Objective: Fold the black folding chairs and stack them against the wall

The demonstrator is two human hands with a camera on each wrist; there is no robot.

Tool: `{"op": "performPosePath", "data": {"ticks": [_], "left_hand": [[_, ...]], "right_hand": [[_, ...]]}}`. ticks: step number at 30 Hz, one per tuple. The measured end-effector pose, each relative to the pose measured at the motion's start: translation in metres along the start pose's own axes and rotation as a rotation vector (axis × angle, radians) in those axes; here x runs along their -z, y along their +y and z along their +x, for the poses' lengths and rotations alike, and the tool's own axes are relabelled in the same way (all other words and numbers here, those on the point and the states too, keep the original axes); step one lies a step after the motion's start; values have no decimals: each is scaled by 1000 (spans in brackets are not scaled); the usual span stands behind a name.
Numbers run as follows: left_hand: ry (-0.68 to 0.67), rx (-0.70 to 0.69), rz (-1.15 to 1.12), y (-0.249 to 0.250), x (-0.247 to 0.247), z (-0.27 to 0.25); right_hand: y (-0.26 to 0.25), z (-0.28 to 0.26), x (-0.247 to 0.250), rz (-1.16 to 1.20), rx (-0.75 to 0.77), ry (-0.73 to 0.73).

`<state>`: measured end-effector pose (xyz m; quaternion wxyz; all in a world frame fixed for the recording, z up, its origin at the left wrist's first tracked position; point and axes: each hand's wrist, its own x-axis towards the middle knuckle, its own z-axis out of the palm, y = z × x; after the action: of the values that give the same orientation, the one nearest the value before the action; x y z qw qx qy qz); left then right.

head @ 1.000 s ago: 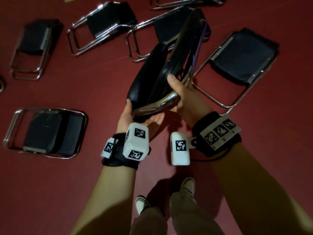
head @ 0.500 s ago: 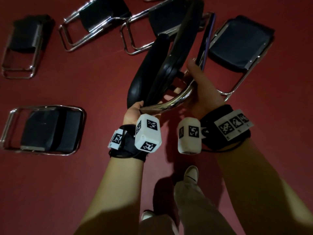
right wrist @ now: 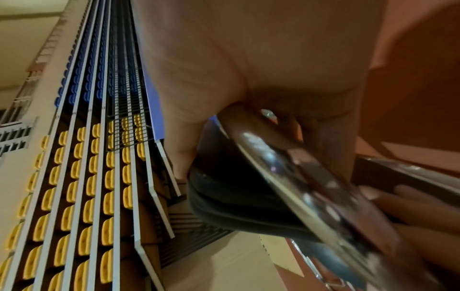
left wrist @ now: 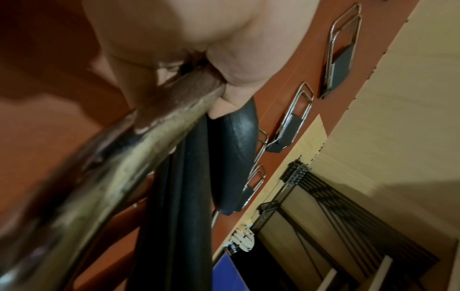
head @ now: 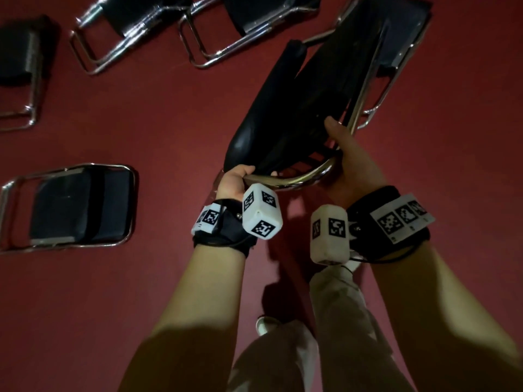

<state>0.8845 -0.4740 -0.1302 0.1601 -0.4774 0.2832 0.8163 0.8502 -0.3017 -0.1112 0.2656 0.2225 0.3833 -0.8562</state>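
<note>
While both hands [head: 285, 165] grip the folded chair [head: 308, 103], no writing reads.

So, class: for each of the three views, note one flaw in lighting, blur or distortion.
Head view: dim, with the forearms in shadow and the far folded chairs smeared. Left wrist view: the chrome tube the left hand grips is blurred and glary. Right wrist view: wide-angle stretch makes the yellow seats converge, and the right hand is soft.

Open red floor [head: 175, 142] left of the held chair [head: 285, 108], wide enough for a reach. Blocked far and left by folded chairs [head: 79, 205] lying flat. Hemmed on the right by another chair [head: 402, 38].
</note>
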Motion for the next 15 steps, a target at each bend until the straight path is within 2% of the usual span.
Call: {"op": "performPosePath", "data": {"ticks": [10,15], "left_hand": [[61,88,269,-104,28,16],[188,103,445,-167,32,40]], "right_hand": [[49,-60,117,124,-56,170],[75,-79,189,149,-128,288]]}}
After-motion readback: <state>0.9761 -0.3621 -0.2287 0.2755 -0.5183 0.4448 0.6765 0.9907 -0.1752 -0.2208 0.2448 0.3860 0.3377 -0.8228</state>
